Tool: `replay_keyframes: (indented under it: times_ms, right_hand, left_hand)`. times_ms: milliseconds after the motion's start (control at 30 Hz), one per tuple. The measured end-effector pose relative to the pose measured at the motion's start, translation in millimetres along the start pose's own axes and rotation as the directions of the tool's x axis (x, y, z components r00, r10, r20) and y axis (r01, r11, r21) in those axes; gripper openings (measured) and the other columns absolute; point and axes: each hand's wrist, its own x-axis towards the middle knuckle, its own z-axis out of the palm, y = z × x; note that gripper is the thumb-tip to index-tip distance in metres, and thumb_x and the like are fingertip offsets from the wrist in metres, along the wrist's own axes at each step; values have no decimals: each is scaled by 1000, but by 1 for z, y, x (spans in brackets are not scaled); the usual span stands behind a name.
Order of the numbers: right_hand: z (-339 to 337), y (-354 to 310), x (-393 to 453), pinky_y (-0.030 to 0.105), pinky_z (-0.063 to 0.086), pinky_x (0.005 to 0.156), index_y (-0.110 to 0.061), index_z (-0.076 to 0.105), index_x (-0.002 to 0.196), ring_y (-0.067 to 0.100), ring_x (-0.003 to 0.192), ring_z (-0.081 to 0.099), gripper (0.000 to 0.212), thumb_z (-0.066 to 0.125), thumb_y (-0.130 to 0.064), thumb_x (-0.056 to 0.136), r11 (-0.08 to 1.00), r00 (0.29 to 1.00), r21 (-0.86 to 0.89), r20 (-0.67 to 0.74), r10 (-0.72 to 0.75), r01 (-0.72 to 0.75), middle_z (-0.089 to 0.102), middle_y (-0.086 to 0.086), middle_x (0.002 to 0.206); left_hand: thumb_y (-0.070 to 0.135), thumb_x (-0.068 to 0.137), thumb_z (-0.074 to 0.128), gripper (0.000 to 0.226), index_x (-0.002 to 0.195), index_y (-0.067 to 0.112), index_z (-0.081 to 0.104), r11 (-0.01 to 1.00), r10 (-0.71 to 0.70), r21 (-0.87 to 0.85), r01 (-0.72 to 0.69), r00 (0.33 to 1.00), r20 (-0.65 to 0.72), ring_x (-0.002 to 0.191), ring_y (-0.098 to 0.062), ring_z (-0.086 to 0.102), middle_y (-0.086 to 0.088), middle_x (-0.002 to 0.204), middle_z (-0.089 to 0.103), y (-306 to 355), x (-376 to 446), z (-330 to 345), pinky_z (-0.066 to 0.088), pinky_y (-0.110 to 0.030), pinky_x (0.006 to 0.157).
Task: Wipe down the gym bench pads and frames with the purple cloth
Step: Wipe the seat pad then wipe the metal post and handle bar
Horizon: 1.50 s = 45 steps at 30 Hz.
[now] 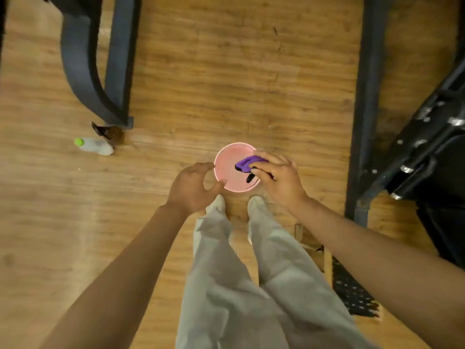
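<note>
A pink bucket (226,159) stands on the wooden floor just ahead of my feet. My right hand (279,177) is over its right rim, shut on the bunched purple cloth (247,163), which hangs inside the bucket. My left hand (193,187) hovers at the bucket's left rim with fingers spread, holding nothing. Gym bench frames show as a dark curved leg (80,69) at upper left and a dark upright bar (364,102) at right. No bench pad is visible.
A clear bottle with a green cap (94,145) lies on the floor at left, beside a brown bottle (110,132). Black machinery with bolts (427,137) fills the right edge. A perforated black mat (352,293) lies at lower right.
</note>
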Motion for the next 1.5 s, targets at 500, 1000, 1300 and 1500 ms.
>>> replay_keyframes:
  times_ms: [500, 1000, 1300, 1500]
  right_hand:
    - [186, 171, 93, 3, 37, 52, 4, 68, 97, -4, 55, 51, 27, 77, 2, 72, 933, 859, 55, 413, 303, -356, 60, 15, 85]
    - [244, 215, 96, 22, 52, 67, 0, 67, 104, 15, 76, 59, 21, 69, -7, 84, 850, 769, 71, 470, 433, -522, 62, 7, 91]
    - [295, 198, 53, 22, 45, 67, 6, 67, 90, 17, 69, 55, 8, 64, 2, 84, 923, 799, 53, 521, 300, -381, 64, 15, 79]
    - [320, 201, 30, 25, 44, 75, 3, 66, 100, 20, 81, 55, 17, 66, -2, 84, 961, 812, 13, 538, 226, -276, 61, 16, 99]
  left_hand:
    - [35, 86, 69, 42, 124, 18, 60, 917, -299, -260, 303, 953, 56, 117, -16, 55, 3, 128, 60, -104, 73, 192, 32, -13, 90]
    - [35, 73, 82, 45, 112, 20, 64, 897, -251, -345, 276, 961, 115, 98, -2, 49, 16, 104, 54, -141, 103, 220, 32, -4, 78]
    - [36, 77, 79, 38, 106, 18, 65, 905, -234, -339, 256, 967, 103, 96, -4, 51, 15, 100, 56, -153, 115, 229, 34, -1, 74]
    - [39, 77, 77, 42, 109, 13, 66, 931, -220, -276, 239, 970, 102, 104, -18, 60, -2, 110, 67, -170, 117, 236, 41, -21, 86]
